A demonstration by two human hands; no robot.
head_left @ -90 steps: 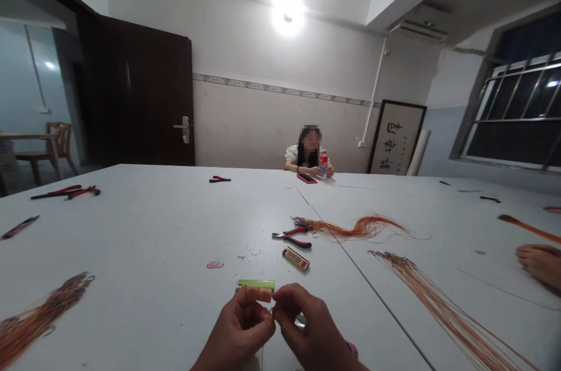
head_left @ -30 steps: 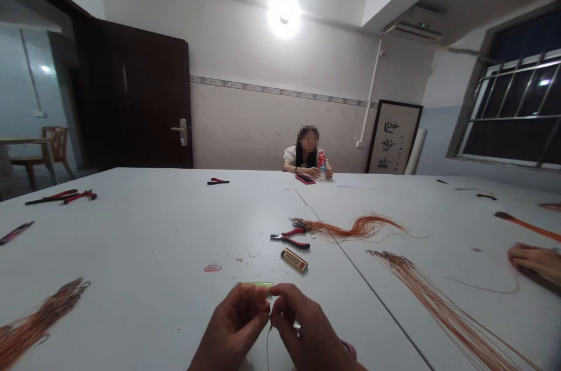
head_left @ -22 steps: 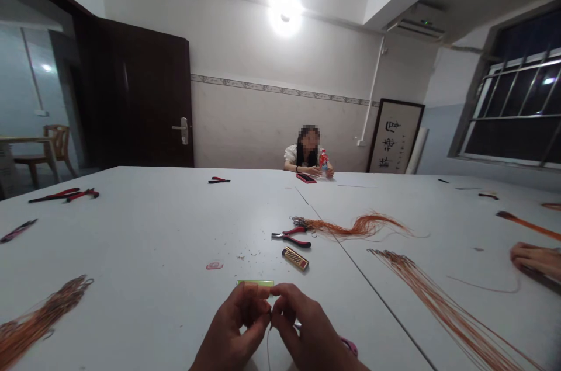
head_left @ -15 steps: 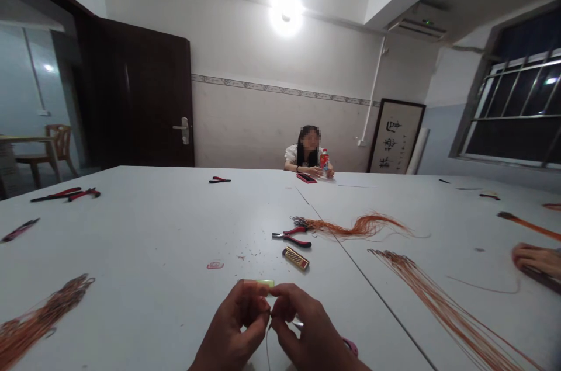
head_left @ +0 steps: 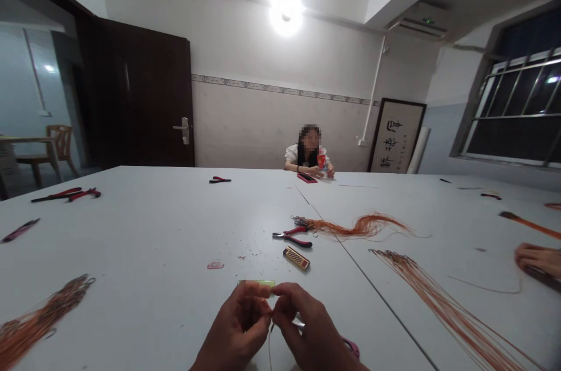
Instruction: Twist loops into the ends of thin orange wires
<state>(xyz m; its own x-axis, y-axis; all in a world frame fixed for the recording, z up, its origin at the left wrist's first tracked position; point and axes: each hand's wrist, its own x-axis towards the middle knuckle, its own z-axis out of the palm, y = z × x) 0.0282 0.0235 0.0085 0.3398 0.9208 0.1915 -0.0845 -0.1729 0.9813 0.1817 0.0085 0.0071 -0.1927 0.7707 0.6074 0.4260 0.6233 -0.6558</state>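
White surface [head_left: 144, 242] under a bright ceiling lamp: the left hand [head_left: 234, 336] and right hand [head_left: 313, 339] meet fingertip to fingertip, both pinched shut on what seems a thin cord [head_left: 269, 350] trailing toward the wearer; a green lighter [head_left: 256, 284] lies crosswise just beyond them, nearer the left hand

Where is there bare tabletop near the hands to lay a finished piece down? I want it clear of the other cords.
Bare table lies left of the left hand, between the orange cord bundle and the green lighter. Ahead it is crowded: patterned lighter, red pliers. Long orange cords fill the right.
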